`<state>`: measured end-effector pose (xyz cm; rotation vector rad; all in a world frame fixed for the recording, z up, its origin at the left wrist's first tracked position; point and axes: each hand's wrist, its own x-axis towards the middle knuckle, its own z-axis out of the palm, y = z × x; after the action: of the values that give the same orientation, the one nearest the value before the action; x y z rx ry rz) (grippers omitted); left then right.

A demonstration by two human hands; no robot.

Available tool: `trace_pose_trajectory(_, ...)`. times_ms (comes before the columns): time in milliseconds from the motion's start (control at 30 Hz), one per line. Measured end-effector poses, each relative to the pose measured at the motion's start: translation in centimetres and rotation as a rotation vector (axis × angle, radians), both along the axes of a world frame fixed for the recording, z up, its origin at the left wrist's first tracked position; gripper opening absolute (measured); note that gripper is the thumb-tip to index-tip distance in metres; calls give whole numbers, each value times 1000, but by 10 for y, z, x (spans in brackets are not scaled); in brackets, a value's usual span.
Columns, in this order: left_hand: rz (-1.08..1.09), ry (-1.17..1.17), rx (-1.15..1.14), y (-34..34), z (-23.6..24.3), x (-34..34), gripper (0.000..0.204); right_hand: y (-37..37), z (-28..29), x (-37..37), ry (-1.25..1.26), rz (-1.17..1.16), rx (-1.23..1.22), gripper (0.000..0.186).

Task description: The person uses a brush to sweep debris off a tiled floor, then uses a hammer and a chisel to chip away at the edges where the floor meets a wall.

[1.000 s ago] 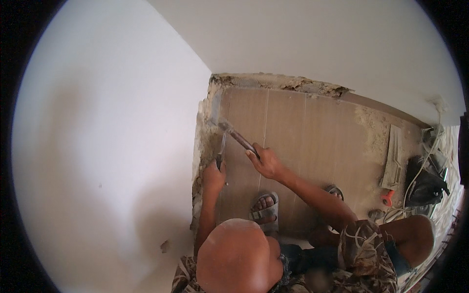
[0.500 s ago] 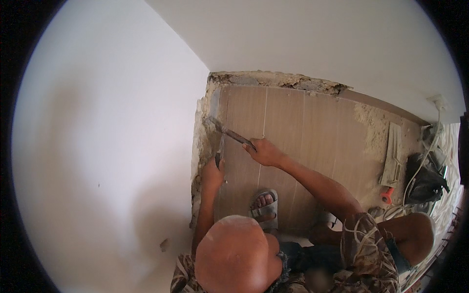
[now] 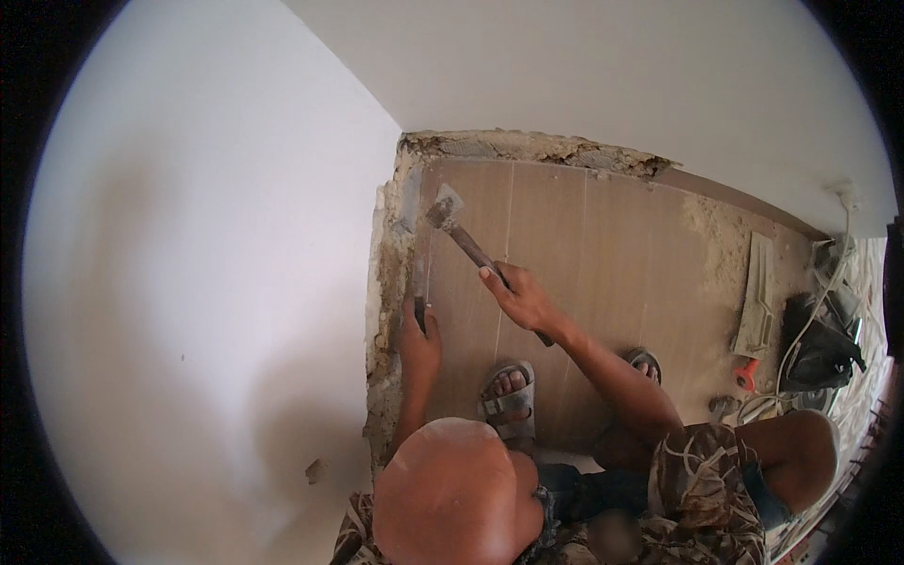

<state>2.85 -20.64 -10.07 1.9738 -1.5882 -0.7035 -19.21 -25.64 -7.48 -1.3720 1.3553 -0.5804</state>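
Observation:
My right hand (image 3: pixel 523 297) grips the handle of a hammer (image 3: pixel 471 249) with a flat, dusty, blade-like end. Its head hangs over the brown tiles, just right of the broken lower edge of the left wall. Close to that edge, my left hand (image 3: pixel 419 344) is closed around a dark-handled tool (image 3: pixel 420 315) whose thin blade seems to point away from me along the wall base. Where its tip rests I cannot tell. Rough plaster (image 3: pixel 384 273) lies exposed along the wall foot, and a similar chipped strip (image 3: pixel 527 148) runs under the far wall.
Between my bent knees, my sandalled foot (image 3: pixel 508 395) stands on the tiled floor (image 3: pixel 603 311). At right lie a long dusty trowel-like float (image 3: pixel 753 297), a red-orange piece (image 3: pixel 748 375), a black plastic bag (image 3: pixel 817 348) and a white cable (image 3: pixel 812 315) running from a wall socket (image 3: pixel 847 194).
The hammer head has come away from the left wall's broken edge, moving right and farther from me. My left hand has shifted slightly right, still holding its tool.

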Motion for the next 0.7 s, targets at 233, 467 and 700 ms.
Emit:
trace_pose_trajectory(233,-174,-245,-96,-6,13,36,43,4,16,15,-72,-61,-83,45)
trace_pose_trajectory(467,-136,-187,58,-5,7,17,45,19,16,15,-52,-97,-99,36)
trace_pose_trajectory(700,-157,-234,22,-4,-1,24,46,19,3,35,16,-38,-111,39)
